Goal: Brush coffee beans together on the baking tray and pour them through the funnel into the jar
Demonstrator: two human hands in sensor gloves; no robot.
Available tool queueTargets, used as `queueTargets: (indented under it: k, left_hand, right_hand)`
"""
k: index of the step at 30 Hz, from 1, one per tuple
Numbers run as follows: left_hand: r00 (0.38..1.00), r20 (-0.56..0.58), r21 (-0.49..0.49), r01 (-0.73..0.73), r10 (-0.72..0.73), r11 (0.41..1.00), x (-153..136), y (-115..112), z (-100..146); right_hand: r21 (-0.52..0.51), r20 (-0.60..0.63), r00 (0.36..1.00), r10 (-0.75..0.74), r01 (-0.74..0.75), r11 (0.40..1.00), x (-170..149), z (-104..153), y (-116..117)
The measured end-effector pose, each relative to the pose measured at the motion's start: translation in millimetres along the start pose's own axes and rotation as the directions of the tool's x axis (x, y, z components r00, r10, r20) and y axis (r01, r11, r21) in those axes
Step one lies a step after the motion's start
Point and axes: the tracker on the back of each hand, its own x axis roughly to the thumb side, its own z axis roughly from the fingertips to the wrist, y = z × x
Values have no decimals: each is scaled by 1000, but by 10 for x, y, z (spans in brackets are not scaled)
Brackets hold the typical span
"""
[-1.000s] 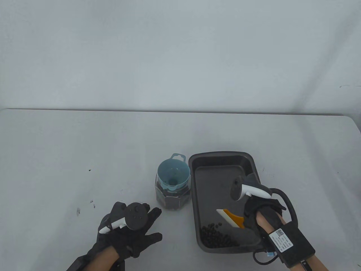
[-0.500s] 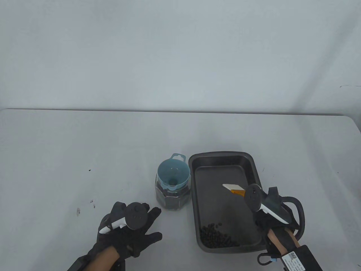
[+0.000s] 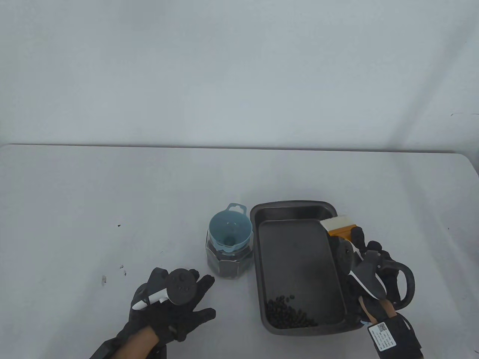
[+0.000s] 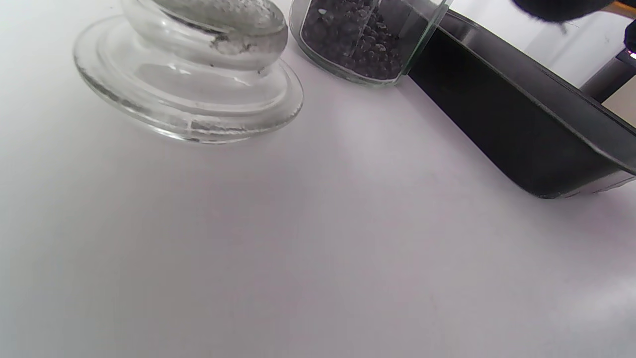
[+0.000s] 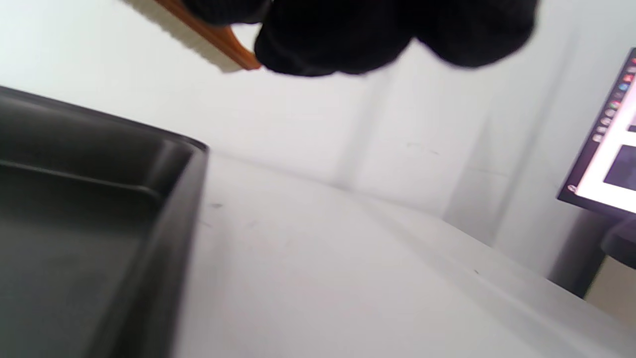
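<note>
I see a pale grey table (image 3: 112, 194) running back to a plain light wall (image 3: 239, 67), with a few small dark specks on the surface at the left. From the right wrist camera, blurred, the edge of a lit screen (image 5: 608, 144) shows at the far right beyond the table.

A clear glass lid (image 4: 194, 79) rests on the table close to my left hand; only the left wrist camera shows it. The jar (image 3: 229, 260) stands near the middle of the table, already holding dark beans, and the blue funnel (image 3: 229, 232) sits in its mouth. Just beside it on the right lies the dark baking tray (image 3: 299, 261), its long side running away from me. The coffee beans (image 3: 288, 312) are gathered in a heap at the tray's near end, towards its left corner; the rest of the tray floor looks bare.

My left hand (image 3: 168, 306) lies on the table in front of the jar, fingers spread and relaxed, gripping nothing. My right hand (image 3: 368, 269) is at the tray's right rim, fingers curled round the orange handle of the brush (image 3: 338, 226), whose white head is over the rim near the far right corner; I cannot tell whether it touches the tray.
</note>
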Motion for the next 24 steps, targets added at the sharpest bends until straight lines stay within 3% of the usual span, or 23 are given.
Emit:
queueTargets:
  k: [9, 14, 24]
  left_hand:
    - [1000, -3, -2, -1, 1, 1000, -2, -3, 3]
    - [1000, -7, -3, -3, 3, 1000, -5, -4, 1]
    - [1000, -14, -6, -6, 6, 1000, -12, -2, -4]
  right_hand:
    - [146, -121, 992, -31, 48, 988, -321, -217, 241]
    - [179, -71, 997, -26, 38, 983, -440, -343, 338]
    - [343, -137, 987, -81, 124, 931, -616, -429, 674]
